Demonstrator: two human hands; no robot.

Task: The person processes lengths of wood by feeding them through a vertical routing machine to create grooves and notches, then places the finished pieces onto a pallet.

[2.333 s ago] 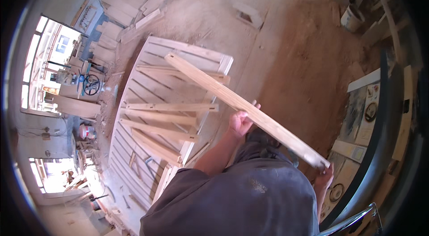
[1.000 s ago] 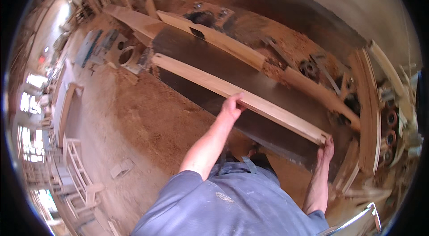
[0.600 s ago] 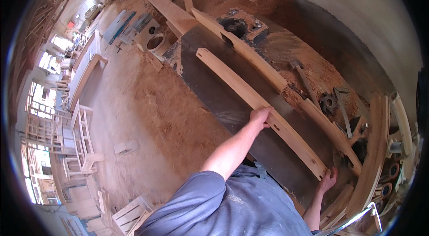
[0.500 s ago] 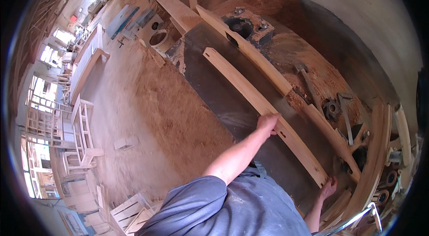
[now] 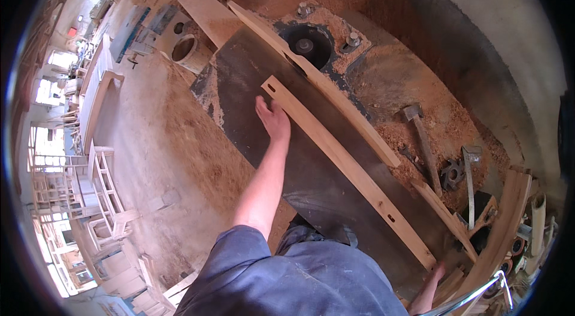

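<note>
A long wooden rail [image 5: 344, 160] lies slantwise on the dark metal machine table [image 5: 326, 196]. Slots are cut near its far end and toward its near end. My left hand [image 5: 274, 119] is open, fingers apart, beside the rail's far end. Whether it touches the edge I cannot tell. At the near end of the rail is my right hand [image 5: 439, 273], its fingers blurred and partly hidden. Beyond the rail, a wooden fence [image 5: 335, 96] runs roughly alongside, in front of a round dark spindle opening [image 5: 306, 45].
Sawdust covers the machine's far side, where a hammer [image 5: 422, 142], a toothed cutter head [image 5: 452, 173] and a flat metal bar [image 5: 471, 187] lie. Stacked timber [image 5: 506, 220] stands at right. Wooden frames [image 5: 108, 196] and a dusty floor [image 5: 185, 136] are at left.
My left hand has let go of the rail's middle and moved to its far end, opening. The right hand stays at the near end. The view has shifted.
</note>
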